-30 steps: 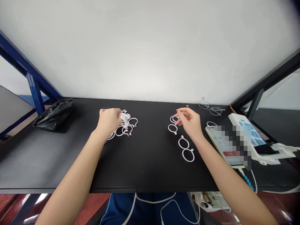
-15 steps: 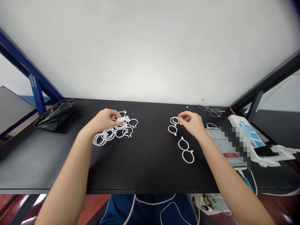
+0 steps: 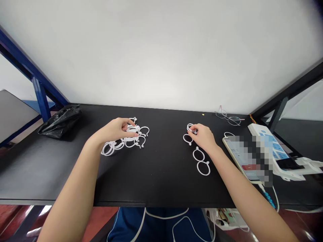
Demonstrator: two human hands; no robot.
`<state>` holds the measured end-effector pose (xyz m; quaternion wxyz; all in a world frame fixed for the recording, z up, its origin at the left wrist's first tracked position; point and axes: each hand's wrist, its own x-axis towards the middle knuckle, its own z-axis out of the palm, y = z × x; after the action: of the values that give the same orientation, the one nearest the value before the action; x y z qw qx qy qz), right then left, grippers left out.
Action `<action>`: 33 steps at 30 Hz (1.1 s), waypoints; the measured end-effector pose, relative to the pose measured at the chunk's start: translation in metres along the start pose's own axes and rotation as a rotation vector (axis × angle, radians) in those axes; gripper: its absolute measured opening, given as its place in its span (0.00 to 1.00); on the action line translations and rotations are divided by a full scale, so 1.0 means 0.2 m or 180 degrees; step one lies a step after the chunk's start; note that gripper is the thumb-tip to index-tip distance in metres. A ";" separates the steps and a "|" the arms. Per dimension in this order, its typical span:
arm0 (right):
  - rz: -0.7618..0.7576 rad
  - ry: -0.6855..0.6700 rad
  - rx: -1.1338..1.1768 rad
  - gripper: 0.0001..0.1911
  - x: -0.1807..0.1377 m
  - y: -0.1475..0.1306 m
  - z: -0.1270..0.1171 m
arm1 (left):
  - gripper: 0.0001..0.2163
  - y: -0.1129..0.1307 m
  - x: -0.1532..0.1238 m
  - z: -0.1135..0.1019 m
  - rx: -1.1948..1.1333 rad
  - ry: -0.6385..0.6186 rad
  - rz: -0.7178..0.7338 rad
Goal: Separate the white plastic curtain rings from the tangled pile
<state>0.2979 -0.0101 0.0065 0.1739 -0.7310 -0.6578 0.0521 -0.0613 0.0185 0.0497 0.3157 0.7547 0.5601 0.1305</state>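
Observation:
A heap of several white plastic rings (image 3: 131,136) lies on the black table (image 3: 156,174) at the left. My left hand (image 3: 116,130) rests on that heap, fingers pinched on one white ring of it. To the right, a short row of white rings (image 3: 199,155) runs toward me, laid singly. My right hand (image 3: 203,137) is at the far end of that row, fingers curled and pinched on a white ring (image 3: 190,127) lying there.
A crumpled black plastic bag (image 3: 59,121) lies at the far left. A pair of glasses (image 3: 230,117) sits by the wall at the right. A phone (image 3: 243,158), a white power strip (image 3: 271,148) and white cables (image 3: 274,195) crowd the right end.
My right hand has come down and left onto the far ring of the row. My left hand stays on the heap, its fingers now pinching a ring at the top.

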 end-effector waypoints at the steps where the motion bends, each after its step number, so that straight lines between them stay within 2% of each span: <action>1: 0.0009 -0.0003 0.0030 0.06 0.00 0.01 0.00 | 0.24 0.00 0.00 0.01 0.0006 0.0032 -0.0034; 5: 0.0055 -0.0038 0.0276 0.04 0.02 0.03 0.00 | 0.25 0.02 0.00 0.02 -0.0086 0.0267 -0.0256; 9: 0.0018 -0.0045 0.0590 0.04 0.02 0.04 0.02 | 0.25 0.07 0.00 0.04 -0.0206 0.0944 -0.0236; 12: -0.0044 0.0078 0.0781 0.06 0.03 0.04 0.00 | 0.21 0.12 0.01 0.07 0.0005 0.1724 0.0101; 15: -0.0066 0.0080 0.1053 0.06 0.04 0.05 -0.06 | 0.15 0.17 0.01 0.13 0.0313 0.2384 0.0569; 17: -0.0171 -0.0328 0.1268 0.08 0.04 0.06 -0.13 | 0.12 0.21 0.01 0.18 0.0409 0.2589 0.0902; 20: -0.0531 -0.1120 0.1311 0.10 0.02 0.07 -0.21 | 0.10 0.25 0.00 0.25 0.0527 0.2507 0.1444; 23: -0.0684 -0.1407 0.1029 0.09 -0.01 0.04 -0.22 | 0.11 0.27 0.00 0.30 0.0599 0.2210 0.1776; 28: -0.0812 -0.1504 0.0646 0.11 -0.05 -0.01 -0.19 | 0.14 0.30 0.00 0.37 0.0649 0.1791 0.2021; 33: -0.0947 -0.1445 0.0584 0.15 -0.08 -0.06 -0.16 | 0.16 0.32 0.00 0.43 0.0823 0.1597 0.2189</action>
<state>0.2945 -0.0305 0.0380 0.0934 -0.5773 -0.7725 0.2477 0.0340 -0.0217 0.0238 0.0112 0.8754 0.3475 0.3359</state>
